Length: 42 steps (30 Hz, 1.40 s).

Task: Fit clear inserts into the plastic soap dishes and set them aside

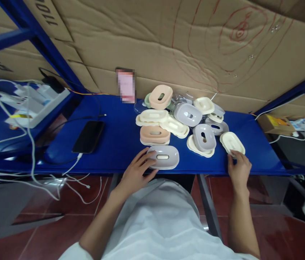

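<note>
At the front edge of the blue table, my left hand grips the left end of a glossy grey oval plastic cover. Its centre slot shows a cream bar. Off to the right, my right hand pinches the near rim of a cream oval plastic tray, which lies on the table. Between the hands, a grey slotted cover rests on a cream tray. Just behind my left hand's cover sits a peach slotted cover. Several more covers and trays are heaped farther back.
A black phone with a white cable lies on the left. Another phone leans against the cardboard wall. White power strips and cables crowd the far left. An open cardboard box stands at right, beyond the blue frame.
</note>
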Motion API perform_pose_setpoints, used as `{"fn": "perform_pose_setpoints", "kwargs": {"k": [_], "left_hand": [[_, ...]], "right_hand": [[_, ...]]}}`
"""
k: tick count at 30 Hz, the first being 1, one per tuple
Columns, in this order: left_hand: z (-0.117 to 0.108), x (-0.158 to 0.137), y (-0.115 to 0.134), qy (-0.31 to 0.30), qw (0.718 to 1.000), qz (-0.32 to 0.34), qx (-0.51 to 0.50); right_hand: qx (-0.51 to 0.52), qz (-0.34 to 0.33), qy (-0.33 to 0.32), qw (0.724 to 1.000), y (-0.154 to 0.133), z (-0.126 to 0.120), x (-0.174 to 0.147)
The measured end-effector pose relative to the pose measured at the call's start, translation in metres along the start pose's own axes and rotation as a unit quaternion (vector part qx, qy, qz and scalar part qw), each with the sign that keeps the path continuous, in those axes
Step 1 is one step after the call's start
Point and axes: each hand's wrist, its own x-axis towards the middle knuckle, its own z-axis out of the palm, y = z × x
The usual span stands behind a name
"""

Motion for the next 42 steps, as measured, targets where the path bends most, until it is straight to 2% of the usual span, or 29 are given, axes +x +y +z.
{"fn": "perform_pose_setpoints", "kwargs": {"k": [3,8,11,14,17,20,23,25,27,33,38,42], "left_hand": [[-0.001,0.001,0.001,0.004,1.0,0.0,-0.003],[-0.001,0.001,0.001,0.004,1.0,0.002,0.001],[0.0,0.0,0.0,0.01,1.0,0.005,0.004],[0.001,0.0,-0.001,0.006,1.0,0.007,0.005],[0.002,-0.001,-0.001,0.002,1.0,0.006,0.005],[0.002,-0.001,0.0,0.004,1.0,0.003,0.008],[0.001,-0.001,0.001,0.002,1.0,0.0,0.008],[0.001,0.0,0.001,0.003,1.0,0.001,0.009],[0.002,-0.001,0.0,0.008,1.0,0.01,0.011],[0.005,-0.002,-0.003,0.027,0.999,0.025,0.004],[0.0,-0.015,-0.008,-0.001,1.0,0.027,0.006],[-0.016,-0.032,-0.012,-0.012,1.0,-0.006,0.026]], "right_hand": [[0.017,-0.027,0.015,0.999,-0.01,0.01,-0.005],[0.053,-0.134,-0.039,0.989,-0.08,0.012,-0.001],[0.062,-0.163,-0.045,0.984,-0.107,0.006,0.014],[0.11,-0.173,-0.041,0.978,-0.106,-0.003,0.029],[0.111,-0.151,-0.02,0.982,-0.086,-0.005,0.037],[0.08,-0.129,0.006,0.988,-0.064,0.003,0.033],[0.084,-0.162,-0.046,0.982,-0.057,0.011,0.019],[0.092,-0.204,-0.098,0.97,-0.061,0.013,0.009],[0.099,-0.229,-0.122,0.961,-0.068,0.011,0.001],[0.146,-0.249,-0.179,0.941,-0.095,-0.001,-0.01],[0.168,-0.267,-0.174,0.933,-0.112,-0.005,-0.008],[0.179,-0.271,-0.181,0.928,-0.121,-0.002,-0.012]]}}
